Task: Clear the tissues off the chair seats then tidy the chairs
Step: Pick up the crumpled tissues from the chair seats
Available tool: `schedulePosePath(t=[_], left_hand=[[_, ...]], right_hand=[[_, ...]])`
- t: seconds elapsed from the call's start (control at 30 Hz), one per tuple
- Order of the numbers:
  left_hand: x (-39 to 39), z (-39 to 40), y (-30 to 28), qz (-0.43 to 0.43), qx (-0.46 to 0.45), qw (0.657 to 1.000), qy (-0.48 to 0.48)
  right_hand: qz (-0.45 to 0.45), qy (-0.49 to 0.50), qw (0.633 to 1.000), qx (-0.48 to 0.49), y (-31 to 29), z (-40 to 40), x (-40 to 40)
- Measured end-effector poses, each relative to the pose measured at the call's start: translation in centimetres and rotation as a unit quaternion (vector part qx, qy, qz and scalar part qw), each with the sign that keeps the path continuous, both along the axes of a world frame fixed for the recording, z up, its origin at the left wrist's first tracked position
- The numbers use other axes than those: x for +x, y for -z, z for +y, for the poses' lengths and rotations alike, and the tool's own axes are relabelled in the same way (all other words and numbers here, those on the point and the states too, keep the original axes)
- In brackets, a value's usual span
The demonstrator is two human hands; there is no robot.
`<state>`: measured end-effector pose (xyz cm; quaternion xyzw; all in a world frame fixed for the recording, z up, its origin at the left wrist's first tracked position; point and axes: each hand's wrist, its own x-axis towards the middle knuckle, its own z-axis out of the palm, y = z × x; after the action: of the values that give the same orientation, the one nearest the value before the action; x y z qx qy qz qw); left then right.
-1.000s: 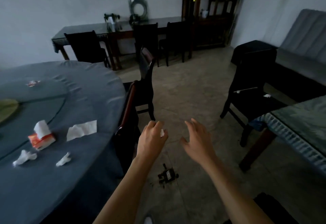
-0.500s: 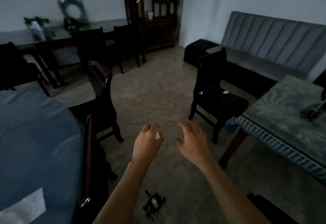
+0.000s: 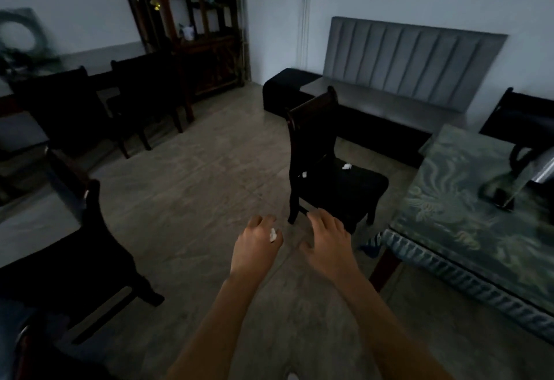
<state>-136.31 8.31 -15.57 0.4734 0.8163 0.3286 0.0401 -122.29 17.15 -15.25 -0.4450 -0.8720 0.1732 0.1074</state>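
Mostly hidden, a tissue (image 3: 272,235) sits in the left hand (image 3: 254,248) grip; right hand (image 3: 326,245) released, empty.

Two hands (image 3: 254,248); five chairs (image 3: 326,176); three tissues (image 3: 346,166); one sofa (image 3: 413,68).

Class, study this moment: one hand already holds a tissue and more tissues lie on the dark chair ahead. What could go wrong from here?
1. The left hand pinches its tissue scrap at the edge of the grip; it may slip to the floor.
2. The white tissue and a smaller bit lie apart on the dark chair; in this dim light the smaller might be missed.
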Motion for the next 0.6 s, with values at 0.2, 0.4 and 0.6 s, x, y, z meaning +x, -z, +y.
schedulePosePath(t=[0.2, 0.4, 0.6], left_hand=[[-3.0, 13.1, -1.0, -0.01, -0.011, 0.999, 0.029], [-5.5, 23.9, -1.2, -0.015, -0.018, 0.997, 0.067], [-9.4, 32.6, 1.1, -0.026, -0.018, 0.994, 0.109]], right_hand=[[0.004, 0.032, 0.999, -0.002, -0.5, 11.9, -2.4], [0.01, 0.08, 0.997, -0.001, -0.2, 21.5, -4.4], [0.027, 0.134, 0.99, -0.016, 0.9, 29.4, -6.4]])
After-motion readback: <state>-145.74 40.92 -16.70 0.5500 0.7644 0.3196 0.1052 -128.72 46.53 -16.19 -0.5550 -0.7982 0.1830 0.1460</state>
